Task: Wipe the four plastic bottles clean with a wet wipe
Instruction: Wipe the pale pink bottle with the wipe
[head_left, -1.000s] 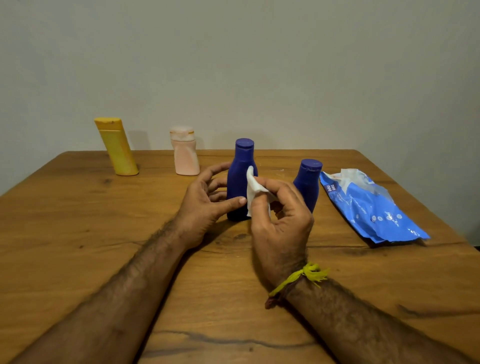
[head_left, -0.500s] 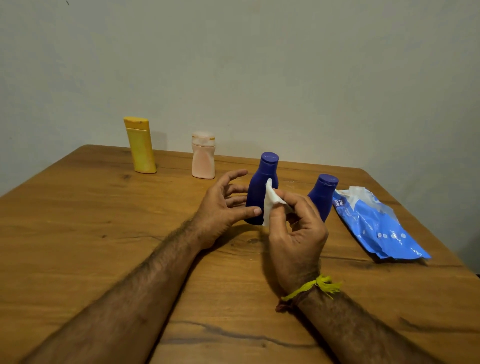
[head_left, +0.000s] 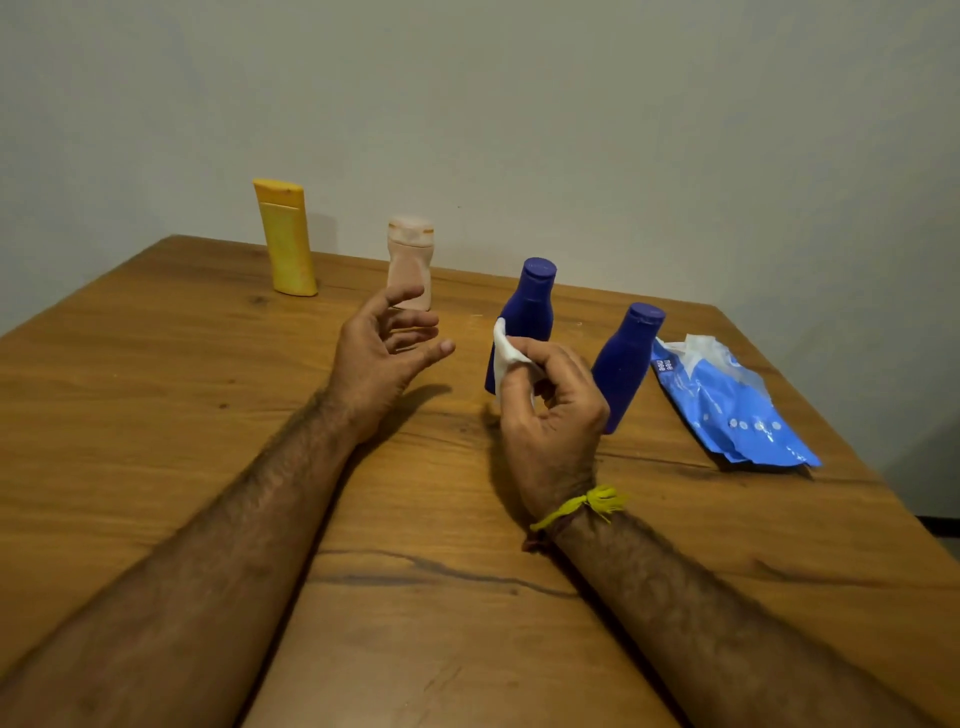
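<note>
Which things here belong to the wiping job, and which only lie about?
For the job: yellow bottle, pink bottle, two blue bottles, wet wipe pinched in the right hand.
Lying about: wipes packet, table.

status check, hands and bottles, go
Left hand open, holding nothing. Right hand pinches wet wipe beside nearer-left blue bottle. All four bottles upright; nothing in the way.

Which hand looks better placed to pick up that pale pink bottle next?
The left hand, probably. It is open, holds nothing, and its fingers reach toward the pale pink bottle. The right hand is pinching the wet wipe beside a blue bottle.
</note>
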